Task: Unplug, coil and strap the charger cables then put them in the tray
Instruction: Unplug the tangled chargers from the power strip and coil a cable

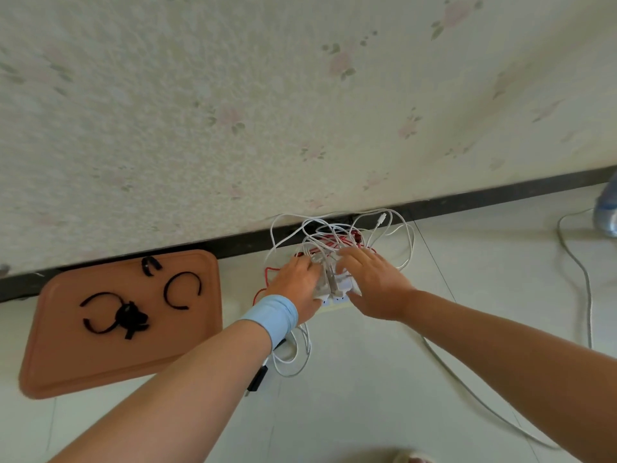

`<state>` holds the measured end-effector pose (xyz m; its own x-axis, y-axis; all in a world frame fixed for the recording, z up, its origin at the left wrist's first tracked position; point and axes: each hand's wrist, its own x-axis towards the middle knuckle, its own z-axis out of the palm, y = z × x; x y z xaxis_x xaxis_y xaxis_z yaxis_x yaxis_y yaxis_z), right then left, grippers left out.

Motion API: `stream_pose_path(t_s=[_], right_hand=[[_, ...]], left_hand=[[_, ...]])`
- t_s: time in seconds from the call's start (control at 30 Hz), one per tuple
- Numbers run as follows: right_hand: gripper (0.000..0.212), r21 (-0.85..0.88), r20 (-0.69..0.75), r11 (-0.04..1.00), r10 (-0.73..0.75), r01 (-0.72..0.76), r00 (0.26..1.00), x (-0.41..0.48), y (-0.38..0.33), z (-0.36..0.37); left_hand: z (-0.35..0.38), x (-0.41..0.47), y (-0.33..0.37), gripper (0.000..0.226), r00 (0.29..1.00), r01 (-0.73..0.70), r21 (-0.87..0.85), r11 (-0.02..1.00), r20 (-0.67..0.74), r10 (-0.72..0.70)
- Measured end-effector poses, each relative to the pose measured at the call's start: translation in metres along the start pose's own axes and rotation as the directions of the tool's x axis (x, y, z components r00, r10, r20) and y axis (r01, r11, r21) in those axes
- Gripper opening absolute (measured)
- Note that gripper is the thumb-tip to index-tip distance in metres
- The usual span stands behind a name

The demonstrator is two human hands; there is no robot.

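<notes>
Head cam: laying R hand (372, 284), fingers spread flat, on charger plugs (334, 286); touching them w/ L hand (297, 284), grip can't tell; working right of tray (66, 369) w/ straps (128, 317).

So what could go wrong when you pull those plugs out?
1. The white cables and the red cable are tangled in one heap, so pulling one plug may drag the others or tighten a knot.
2. The power strip lies on the floor. It could lift with the plug unless the left hand or right hand holds it down.
</notes>
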<state>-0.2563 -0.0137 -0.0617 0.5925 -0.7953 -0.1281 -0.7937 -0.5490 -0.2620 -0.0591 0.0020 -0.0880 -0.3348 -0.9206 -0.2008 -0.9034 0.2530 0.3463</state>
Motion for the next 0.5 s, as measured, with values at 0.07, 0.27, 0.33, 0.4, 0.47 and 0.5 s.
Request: stream_pose_path(t_s=[0.07, 0.27, 0.33, 0.4, 0.47, 0.5], right_hand=[[0.071, -0.066, 0.064, 0.994, 0.090, -0.086, 0.994, 0.010, -0.009, 0.001], [0.070, -0.109, 0.188, 0.977, 0.202, -0.184, 0.961, 0.029, -0.014, 0.003], [0.062, -0.118, 0.166, 0.972, 0.221, -0.203, 0.961, 0.029, -0.014, 0.007], [0.052, -0.118, 0.161, 0.969, 0.234, -0.216, 0.959, 0.030, -0.014, 0.009], [0.044, -0.133, 0.167, 0.965, 0.246, -0.226, 0.955, 0.033, -0.014, 0.010], [0.042, -0.146, 0.166, 0.964, 0.247, -0.224, 0.955, 0.035, -0.013, 0.010]], left_hand=[[0.008, 0.006, 0.005, 0.059, 0.999, 0.039, -0.025, 0.999, 0.031, -0.038], [0.004, 0.018, 0.018, 0.025, 0.990, 0.132, -0.147, 0.980, 0.063, -0.124], [-0.004, 0.022, 0.018, 0.010, 0.982, 0.145, -0.106, 0.984, 0.134, -0.130], [-0.012, 0.025, 0.019, 0.011, 0.969, 0.123, -0.015, 0.992, 0.216, -0.117], [-0.019, 0.025, 0.021, 0.010, 0.963, 0.097, 0.034, 0.995, 0.249, -0.102], [-0.021, 0.026, 0.022, 0.007, 0.966, 0.085, 0.038, 0.996, 0.240, -0.092]])
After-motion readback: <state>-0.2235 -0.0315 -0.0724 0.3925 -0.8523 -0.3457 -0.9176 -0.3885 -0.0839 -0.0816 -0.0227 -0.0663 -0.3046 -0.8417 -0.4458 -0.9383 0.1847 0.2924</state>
